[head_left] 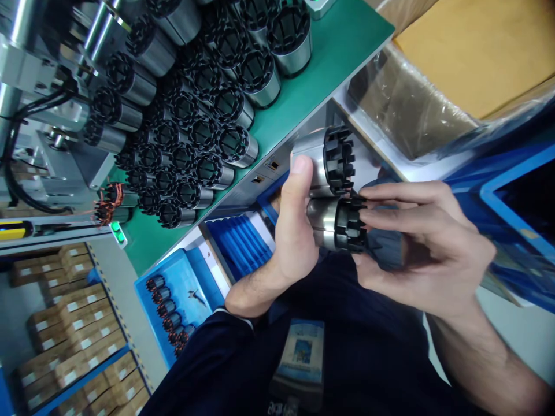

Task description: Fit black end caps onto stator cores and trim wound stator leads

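Two motor stator cores, silver steel rings with black slotted plastic ends, lie side by side in my left hand (pixel 295 225). Its thumb presses on the steel side of the upper stator core (pixel 318 159); the other fingers are hidden behind. The lower stator core (pixel 324 222) sits right against it. My right hand (pixel 429 248) is at the black toothed end of the lower one, thumb and fingers curled around its edge. Whether a small part is between those fingertips I cannot make out. Many similar stator cores (pixel 232 107) stand on the green bench top (pixel 338 49) to the left.
A machine with metal rods and black cables (pixel 39 104) stands at upper left. Copper-wound stators (pixel 113 202) sit at the bench end. A blue tray (pixel 191 277) holds several wound stators. Cartons (pixel 82 312) fill shelves at lower left; plastic-wrapped cardboard (pixel 477 52) lies at upper right.
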`<state>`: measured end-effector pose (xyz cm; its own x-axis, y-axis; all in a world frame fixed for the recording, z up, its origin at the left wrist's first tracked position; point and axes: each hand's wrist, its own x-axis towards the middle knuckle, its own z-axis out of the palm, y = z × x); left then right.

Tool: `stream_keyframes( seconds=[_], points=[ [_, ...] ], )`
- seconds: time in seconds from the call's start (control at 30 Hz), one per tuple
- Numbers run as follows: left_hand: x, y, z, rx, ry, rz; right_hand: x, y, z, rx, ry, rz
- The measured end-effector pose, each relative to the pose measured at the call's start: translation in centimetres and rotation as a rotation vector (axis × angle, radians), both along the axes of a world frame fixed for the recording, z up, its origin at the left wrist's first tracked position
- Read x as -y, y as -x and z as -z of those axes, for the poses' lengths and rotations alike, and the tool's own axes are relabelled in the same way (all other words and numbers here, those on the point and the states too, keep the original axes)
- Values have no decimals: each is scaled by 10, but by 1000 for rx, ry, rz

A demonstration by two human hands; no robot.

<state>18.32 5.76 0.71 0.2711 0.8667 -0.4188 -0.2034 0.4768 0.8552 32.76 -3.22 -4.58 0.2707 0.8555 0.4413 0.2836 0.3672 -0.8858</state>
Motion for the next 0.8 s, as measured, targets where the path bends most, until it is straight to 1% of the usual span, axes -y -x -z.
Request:
stream_keyframes(
  seconds=[0.07,0.2,0.33,0.43,0.5,0.57,0.63,0.7,0.73,0.8],
  points=[
    [2,2,1,-3,35,35,1,-3,2,14,-17,-5],
    [4,4,5,9,85,76,3,-8,5,39,3,-9],
    [5,0,9,0,66,47,9,-9,5,59,28,-25],
    [8,-5,12,-8,52,-12,11,-4,7,119,22,-22],
    [12,-8,12,-7,63,-54,11,4,14,166,-20,-28],
    [18,-8,11,27,81,-68,10,13,25,157,-75,8],
    [23,-4,10,118,71,-57,8,19,37,74,-128,85],
    [25,3,10,208,28,-30,9,17,46,-21,-140,150],
    [23,6,11,223,-7,-21,11,13,47,-47,-122,159],
    [16,11,16,194,-89,6,17,4,42,-23,-77,144]
  ],
)
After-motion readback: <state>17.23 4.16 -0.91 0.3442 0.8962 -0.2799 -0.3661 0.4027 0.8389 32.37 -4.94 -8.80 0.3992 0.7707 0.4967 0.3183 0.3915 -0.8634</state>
